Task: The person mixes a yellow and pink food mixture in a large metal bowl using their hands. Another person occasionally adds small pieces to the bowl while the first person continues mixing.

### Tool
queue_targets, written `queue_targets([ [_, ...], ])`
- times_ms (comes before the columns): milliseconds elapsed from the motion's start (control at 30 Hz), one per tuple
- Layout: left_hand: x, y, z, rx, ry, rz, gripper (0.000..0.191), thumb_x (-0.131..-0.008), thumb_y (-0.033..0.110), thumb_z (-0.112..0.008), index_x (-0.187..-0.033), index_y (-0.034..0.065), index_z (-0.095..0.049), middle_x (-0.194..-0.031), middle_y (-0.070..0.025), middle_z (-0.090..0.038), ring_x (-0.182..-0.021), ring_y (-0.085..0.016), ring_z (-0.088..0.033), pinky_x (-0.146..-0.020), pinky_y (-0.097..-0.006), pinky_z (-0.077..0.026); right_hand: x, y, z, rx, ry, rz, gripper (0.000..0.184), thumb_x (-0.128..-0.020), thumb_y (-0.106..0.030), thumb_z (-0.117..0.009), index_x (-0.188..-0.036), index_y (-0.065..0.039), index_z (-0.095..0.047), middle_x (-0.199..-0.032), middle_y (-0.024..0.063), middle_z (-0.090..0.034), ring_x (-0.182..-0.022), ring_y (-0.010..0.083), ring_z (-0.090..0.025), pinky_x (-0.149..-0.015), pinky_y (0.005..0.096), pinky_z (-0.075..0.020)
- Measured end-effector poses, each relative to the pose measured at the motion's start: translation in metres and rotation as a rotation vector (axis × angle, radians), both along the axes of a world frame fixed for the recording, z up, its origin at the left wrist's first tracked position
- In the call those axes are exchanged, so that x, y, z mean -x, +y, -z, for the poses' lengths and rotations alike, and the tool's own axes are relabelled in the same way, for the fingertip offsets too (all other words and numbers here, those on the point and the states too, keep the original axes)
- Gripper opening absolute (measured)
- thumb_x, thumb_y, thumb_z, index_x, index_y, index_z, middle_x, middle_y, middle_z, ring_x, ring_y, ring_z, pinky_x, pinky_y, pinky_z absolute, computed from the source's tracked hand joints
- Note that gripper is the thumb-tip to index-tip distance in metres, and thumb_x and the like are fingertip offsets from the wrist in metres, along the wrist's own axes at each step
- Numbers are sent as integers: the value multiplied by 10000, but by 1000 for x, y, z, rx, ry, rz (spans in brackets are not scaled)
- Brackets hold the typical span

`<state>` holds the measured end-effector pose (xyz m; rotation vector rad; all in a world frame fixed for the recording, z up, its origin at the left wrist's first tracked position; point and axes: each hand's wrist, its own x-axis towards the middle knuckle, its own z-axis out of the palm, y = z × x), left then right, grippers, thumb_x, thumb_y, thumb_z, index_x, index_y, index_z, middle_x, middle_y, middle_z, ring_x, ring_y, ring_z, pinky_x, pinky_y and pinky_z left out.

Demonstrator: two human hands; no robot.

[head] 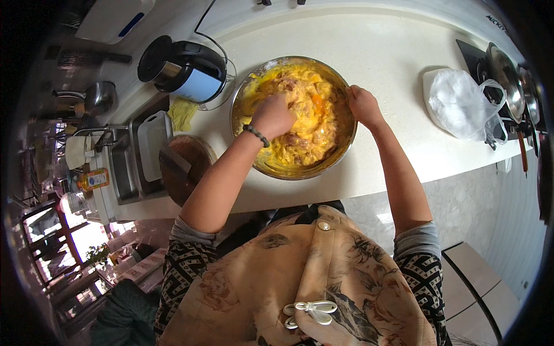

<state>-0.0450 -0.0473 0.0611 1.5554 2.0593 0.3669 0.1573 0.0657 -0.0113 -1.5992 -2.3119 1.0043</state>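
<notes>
A wide stainless steel bowl [345, 125] sits on the pale countertop in front of me. It holds a lumpy mixture of reddish-brown meat pieces in a yellow, egg-like coating [309, 129], with a bright orange yolk-like spot [318, 104] near the middle. My left hand [275, 113], with a dark beaded bracelet [256, 135] at the wrist, reaches into the mixture. Its fingers are sunk in and hidden, so their grip cannot be told. At the bowl's right side, my right hand [363, 106] grips the rim. Some white powder clings to the far inner wall.
Left of the bowl stand a black electric kettle [199, 69], a yellow-green cloth [181, 113] and a round wooden cutting board [201, 149] bearing a cleaver [174, 163]. Beyond is a sink [123, 173]. At right, a white plastic bag [458, 104] lies near a hob with pans [504, 82].
</notes>
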Motion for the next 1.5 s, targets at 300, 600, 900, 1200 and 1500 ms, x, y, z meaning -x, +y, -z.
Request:
queue_targets([
  [300, -57, 10, 41, -72, 360, 515, 260, -755, 31, -504, -1002, 15, -585, -824, -189, -618, -847, -335, -604, -736, -439, -491, 1, -1, -2, 76, 18, 53, 361, -924, -293, -381, -911, 3, -588, -898, 213, -620, -864, 378, -587, -785, 432, -458],
  [600, -3, -13, 45, 25, 339, 483, 315, -738, -39, -499, -1036, -4, -593, -813, -183, -611, -866, -328, -577, -863, -443, -435, 1, -1, -6, 38, -37, 20, 375, -930, -323, -371, -909, -19, -589, -881, 203, -625, -862, 364, -593, -769, 436, -463],
  [900, 28, 6, 47, 278, 332, 368, 467, -709, 31, -571, -1159, -43, -474, -993, -224, -580, -1001, -333, -550, -863, -412, -458, 2, -3, -1, 32, -31, 45, 324, -915, -292, -394, -945, -33, -588, -926, 192, -625, -894, 359, -590, -777, 440, -460],
  [1200, -24, 26, 60, 221, 214, 210, 193, -731, 72, -582, -898, -25, -593, -768, -182, -618, -724, -282, -618, -650, -411, -517, 4, -1, -1, 17, -63, 36, 384, -925, -323, -359, -913, -10, -581, -891, 213, -622, -868, 374, -590, -772, 443, -458],
  [1500, 53, -43, 38, 62, -30, 177, 375, -674, 74, -596, -1026, -48, -553, -931, -251, -604, -883, -359, -596, -745, -418, -492, 1, -5, 2, -21, -29, 9, 401, -935, -331, -364, -905, 8, -577, -865, 239, -612, -853, 399, -583, -761, 448, -458],
])
